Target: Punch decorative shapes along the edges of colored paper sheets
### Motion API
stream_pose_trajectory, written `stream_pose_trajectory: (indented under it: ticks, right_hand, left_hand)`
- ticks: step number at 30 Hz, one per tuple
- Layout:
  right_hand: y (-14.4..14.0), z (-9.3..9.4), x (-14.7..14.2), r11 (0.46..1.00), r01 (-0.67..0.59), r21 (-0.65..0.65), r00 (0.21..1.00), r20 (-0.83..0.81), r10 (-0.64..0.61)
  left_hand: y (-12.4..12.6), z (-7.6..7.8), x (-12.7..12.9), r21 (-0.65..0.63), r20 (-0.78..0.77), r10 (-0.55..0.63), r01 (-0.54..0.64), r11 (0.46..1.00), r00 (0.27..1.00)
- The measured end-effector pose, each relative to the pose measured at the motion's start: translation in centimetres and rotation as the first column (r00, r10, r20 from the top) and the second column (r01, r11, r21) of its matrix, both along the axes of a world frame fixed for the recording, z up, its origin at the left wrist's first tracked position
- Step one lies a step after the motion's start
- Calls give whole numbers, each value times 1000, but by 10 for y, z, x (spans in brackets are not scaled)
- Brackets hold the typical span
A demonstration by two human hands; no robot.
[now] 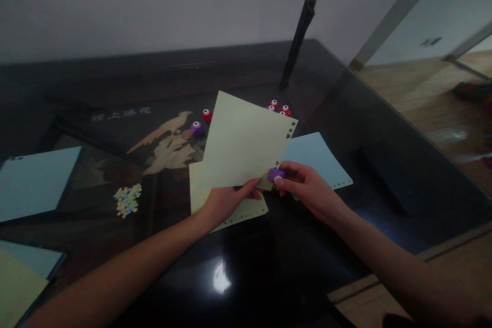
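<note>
both forearms bare, no sleeves; left hand, right hand ungloved

Wall: plain pale grey, bare, running behind the desk.
Desk: dark glossy top with an inlaid bird picture and pale characters.
Floor: light wooden boards at right.
Light: dim; one bright glare spot on the desk's near edge.

Your worktop: blue sheet far left, paper cutouts, red punches, black pole at back.
</note>
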State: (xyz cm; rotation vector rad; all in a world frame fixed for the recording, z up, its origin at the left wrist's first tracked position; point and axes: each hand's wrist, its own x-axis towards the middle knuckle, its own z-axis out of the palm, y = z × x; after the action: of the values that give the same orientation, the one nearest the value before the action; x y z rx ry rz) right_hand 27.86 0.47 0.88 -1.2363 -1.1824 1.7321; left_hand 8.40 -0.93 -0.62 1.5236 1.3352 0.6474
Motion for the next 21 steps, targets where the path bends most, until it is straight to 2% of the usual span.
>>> stream_pose_trajectory:
  ticks: [12,21]
  right_hand:
    - [0,-1,1,998,-18,59,997,82,13]
    - [1,0,-1,1000,-4,29,998,62,2]
  left_hand:
    - [1,3,3,-114,91,-10,20,993,996]
    - [0,-5,1,-72,70,-26,31,997,997]
